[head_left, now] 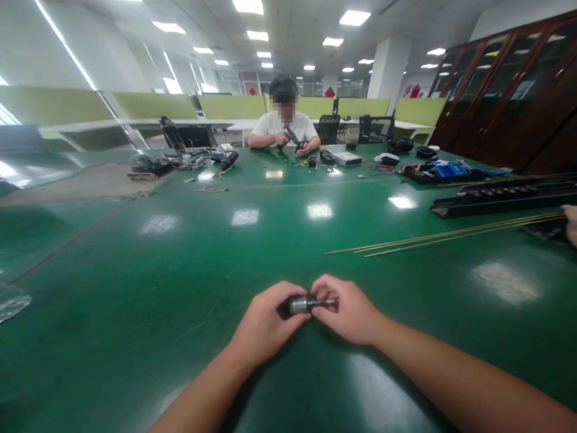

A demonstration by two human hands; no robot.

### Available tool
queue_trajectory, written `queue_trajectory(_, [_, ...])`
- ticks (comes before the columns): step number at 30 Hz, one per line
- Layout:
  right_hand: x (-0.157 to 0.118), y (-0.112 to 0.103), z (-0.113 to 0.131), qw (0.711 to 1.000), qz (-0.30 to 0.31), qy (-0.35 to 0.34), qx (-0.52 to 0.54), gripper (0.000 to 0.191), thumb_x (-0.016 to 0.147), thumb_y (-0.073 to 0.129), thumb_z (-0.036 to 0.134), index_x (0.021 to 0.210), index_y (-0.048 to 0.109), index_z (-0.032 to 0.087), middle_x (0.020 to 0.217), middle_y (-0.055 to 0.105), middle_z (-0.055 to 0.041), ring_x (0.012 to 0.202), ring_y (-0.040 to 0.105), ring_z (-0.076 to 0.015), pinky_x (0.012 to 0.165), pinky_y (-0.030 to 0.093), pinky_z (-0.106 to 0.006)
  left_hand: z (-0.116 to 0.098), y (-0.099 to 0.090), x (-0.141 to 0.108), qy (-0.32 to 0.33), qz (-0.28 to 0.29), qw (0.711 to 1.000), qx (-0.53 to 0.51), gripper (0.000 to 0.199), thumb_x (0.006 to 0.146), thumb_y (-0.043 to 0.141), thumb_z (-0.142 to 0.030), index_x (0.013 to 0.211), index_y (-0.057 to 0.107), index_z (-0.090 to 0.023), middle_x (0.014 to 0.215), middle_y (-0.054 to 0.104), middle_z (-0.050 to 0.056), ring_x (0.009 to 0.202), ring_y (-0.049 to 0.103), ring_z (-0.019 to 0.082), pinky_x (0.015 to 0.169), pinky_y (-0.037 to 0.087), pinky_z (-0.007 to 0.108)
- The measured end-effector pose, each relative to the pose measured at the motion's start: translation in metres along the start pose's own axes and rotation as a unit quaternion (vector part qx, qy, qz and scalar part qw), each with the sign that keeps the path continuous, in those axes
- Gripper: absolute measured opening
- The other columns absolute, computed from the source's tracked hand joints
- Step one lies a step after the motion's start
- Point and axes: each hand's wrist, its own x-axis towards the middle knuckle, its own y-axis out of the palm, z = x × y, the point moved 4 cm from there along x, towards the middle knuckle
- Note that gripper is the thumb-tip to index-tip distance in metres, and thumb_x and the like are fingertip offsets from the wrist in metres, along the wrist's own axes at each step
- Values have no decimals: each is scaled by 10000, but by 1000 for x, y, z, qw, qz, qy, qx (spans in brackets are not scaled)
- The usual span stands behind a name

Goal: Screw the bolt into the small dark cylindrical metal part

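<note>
A small silver cylinder with a thinner dark shaft, like a small motor (299, 304), lies sideways between my two hands, just above or on the green table (180, 361). My left hand (265, 322) grips its thick end between thumb and fingers. The fingers of my right hand (345, 310) are closed around the thin end, which points right. Parts of the cylinder's left end are hidden in my left palm.
Thin brass rods (433, 239) and a long black rail (500, 201) lie to the right, near another person's hand (571, 224). Across the table a person (283, 126) holds a tool among small parts. A blue bundle (451, 168) rests at back right.
</note>
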Motion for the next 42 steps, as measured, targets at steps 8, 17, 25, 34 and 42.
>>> queue_trajectory(8, [-1,-1,3,1000,6,-20,-7,147,783,658,168,924,682,205,790,695,17,650,583,-128,588,404,-223,-4,1,-2,14,-1,1000,24,167,828,713,-253,990,686,-229,942,699,11,863,643,155,784,486,263])
queue_trajectory(17, [0,-1,3,1000,16,-16,-1,169,762,663,139,919,688,195,785,700,15,624,574,-120,579,406,-216,-9,0,-2,34,-7,999,26,151,841,684,-215,991,684,-220,942,698,27,861,643,160,782,496,264])
queue_trajectory(25, [0,-1,2,1000,22,-3,-14,162,759,661,147,913,680,196,741,688,23,585,557,-113,554,389,-213,-9,0,-3,35,-9,999,29,146,833,700,-215,977,686,-231,933,699,8,856,643,148,774,490,248])
queue_trajectory(34, [-2,-1,1,1000,25,-4,-17,148,786,662,173,928,693,199,778,709,11,618,577,-124,577,407,-219,-11,0,-1,37,-2,999,20,134,848,684,-239,980,690,-217,936,705,29,852,648,160,776,500,264])
queue_trajectory(42, [-1,-1,3,999,28,-6,-20,169,753,665,149,914,680,200,712,670,34,566,540,-109,535,369,-210,-12,0,-2,40,-9,999,25,145,841,687,-226,986,690,-217,939,707,30,857,652,161,788,508,264])
